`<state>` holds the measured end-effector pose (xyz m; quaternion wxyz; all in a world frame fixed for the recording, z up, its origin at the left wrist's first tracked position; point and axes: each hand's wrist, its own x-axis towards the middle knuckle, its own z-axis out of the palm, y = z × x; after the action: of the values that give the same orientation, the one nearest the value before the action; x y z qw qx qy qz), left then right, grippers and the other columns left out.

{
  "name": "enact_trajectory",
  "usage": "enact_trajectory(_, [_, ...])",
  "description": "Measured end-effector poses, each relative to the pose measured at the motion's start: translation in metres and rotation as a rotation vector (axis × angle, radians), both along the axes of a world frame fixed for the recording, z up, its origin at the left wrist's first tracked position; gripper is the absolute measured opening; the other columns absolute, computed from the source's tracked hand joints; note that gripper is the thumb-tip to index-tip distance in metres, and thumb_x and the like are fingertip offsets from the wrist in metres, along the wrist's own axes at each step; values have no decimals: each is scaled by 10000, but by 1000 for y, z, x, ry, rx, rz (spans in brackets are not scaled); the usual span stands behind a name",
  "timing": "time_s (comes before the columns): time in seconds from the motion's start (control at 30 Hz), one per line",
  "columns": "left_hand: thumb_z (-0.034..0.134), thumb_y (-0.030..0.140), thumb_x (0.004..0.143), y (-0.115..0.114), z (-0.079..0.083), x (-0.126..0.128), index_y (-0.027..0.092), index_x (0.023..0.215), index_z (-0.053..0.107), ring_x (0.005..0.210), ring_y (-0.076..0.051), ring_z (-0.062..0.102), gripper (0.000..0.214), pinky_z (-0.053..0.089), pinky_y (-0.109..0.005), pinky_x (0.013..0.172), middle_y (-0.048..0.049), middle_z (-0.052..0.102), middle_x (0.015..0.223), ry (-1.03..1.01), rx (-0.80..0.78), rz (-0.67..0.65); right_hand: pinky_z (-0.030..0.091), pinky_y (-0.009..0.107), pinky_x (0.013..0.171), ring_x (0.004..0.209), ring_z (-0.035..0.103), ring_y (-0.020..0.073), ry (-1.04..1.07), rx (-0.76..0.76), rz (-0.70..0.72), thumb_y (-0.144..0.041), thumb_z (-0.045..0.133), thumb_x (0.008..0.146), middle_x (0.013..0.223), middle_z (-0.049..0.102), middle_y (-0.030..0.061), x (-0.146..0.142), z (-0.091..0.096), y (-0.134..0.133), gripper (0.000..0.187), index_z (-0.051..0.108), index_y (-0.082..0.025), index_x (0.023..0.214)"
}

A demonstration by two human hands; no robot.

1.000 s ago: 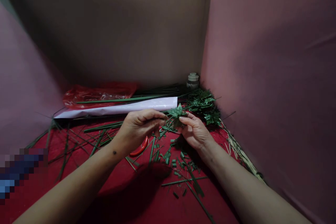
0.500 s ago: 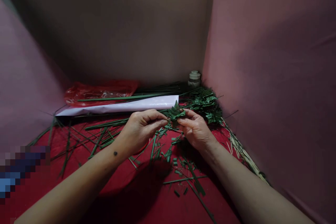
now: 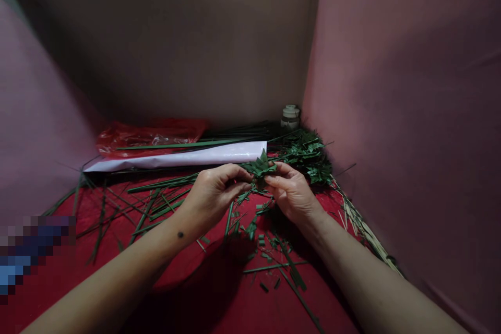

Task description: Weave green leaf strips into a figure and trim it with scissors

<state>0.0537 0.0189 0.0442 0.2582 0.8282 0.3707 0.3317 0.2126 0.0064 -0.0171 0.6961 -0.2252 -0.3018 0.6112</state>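
A small green flower folded from leaf strips [image 3: 261, 167] is held up over the red surface [image 3: 219, 271]. My right hand [image 3: 291, 188] pinches it from the right, thumb and fingers closed on its edge. From the left, my left hand [image 3: 219, 190] meets the flower with thumb and fingertips drawn together at its side. Whether a thin strip lies between those left fingertips is too small to make out. Cut leaf scraps [image 3: 262, 240] lie scattered below both hands.
A bunch of finished leaf flowers [image 3: 309, 151] lies at the back right, near a pale jar [image 3: 290, 116]. Behind my hands are a white wrapping sheet [image 3: 188, 158] and a red plastic bag [image 3: 152, 135]. Long green strips [image 3: 151, 209] lie left; pale stems [image 3: 368, 235] line the right wall.
My left hand has shifted slightly, its wrist and forearm a little to the right and lower. The flower and my right hand stay almost in place.
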Motion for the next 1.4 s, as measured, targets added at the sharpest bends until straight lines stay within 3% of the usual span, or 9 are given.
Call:
enact_trajectory(0.17, [620, 255, 719, -1, 0, 1, 196, 750, 679, 576, -110, 528, 89, 406, -194, 533, -1, 630, 646, -27, -90, -1, 458, 231, 707, 712, 589, 111, 4, -7, -3, -67, 699, 563, 773, 656, 2, 0, -1, 1, 233, 657, -162, 771])
enact_trajectory(0.4, [603, 245, 728, -8, 14, 3, 152, 772, 640, 415, -44, 384, 110, 291, -150, 386, 55, 466, 484, -72, -465, -82, 486, 271, 621, 670, 587, 135, 41, -91, 22, -91, 695, 575, 758, 651, 11, 6, -3, 2, 220, 620, -151, 773])
enact_trajectory(0.57, [601, 297, 738, 4, 29, -11, 150, 922, 614, 458, -54, 477, 237, 352, -157, 391, -1, 581, 659, -313, -269, 96, 481, 254, 534, 606, 603, 146, 80, -136, 9, -66, 650, 583, 709, 642, -2, 15, 2, 3, 186, 590, -146, 739])
enact_trajectory(0.7, [589, 287, 734, 19, 35, -27, 172, 904, 586, 440, -49, 466, 205, 338, -171, 368, -3, 589, 718, -483, -51, 215, 521, 287, 614, 625, 605, 130, 167, -175, -32, -37, 599, 609, 681, 639, -23, 23, 3, 6, 146, 573, -152, 695])
enact_trajectory(0.8, [596, 246, 705, 26, 33, -31, 151, 813, 619, 435, -58, 450, 145, 335, -182, 400, 22, 541, 573, -266, -100, 198, 531, 318, 672, 646, 611, 132, 205, -191, -35, -45, 568, 623, 693, 648, -23, 27, 1, 7, 134, 574, -159, 693])
enact_trajectory(0.93, [572, 253, 695, 30, 18, -28, 132, 749, 637, 520, -83, 480, 148, 359, -203, 487, 12, 557, 588, 170, -197, 10, 529, 339, 689, 651, 617, 150, 201, -225, -19, -72, 553, 636, 666, 644, -5, 29, -1, 7, 85, 558, -153, 658])
enact_trajectory(1.0, [537, 282, 721, 31, 5, -29, 139, 757, 632, 583, -104, 508, 175, 379, -221, 545, -5, 586, 645, 400, -126, -39, 529, 338, 674, 634, 615, 153, 191, -250, -23, -83, 547, 639, 642, 636, -3, 28, -1, 7, 69, 549, -151, 643])
enact_trajectory(1.13, [504, 303, 748, 30, -24, -43, 188, 867, 601, 740, -160, 548, 192, 389, -252, 627, -38, 600, 819, 889, 154, 22, 527, 324, 645, 599, 602, 144, 183, -281, -19, -77, 530, 635, 621, 626, -5, 25, 2, 6, 79, 532, -155, 621])
enact_trajectory(1.4, [388, 314, 826, 32, -65, -64, 187, 937, 501, 699, -154, 553, 204, 371, -271, 586, -68, 523, 919, 955, 208, 237, 528, 318, 616, 557, 571, 125, 204, -294, -12, -45, 558, 609, 567, 592, -27, 24, 1, 5, 126, 508, -157, 581])
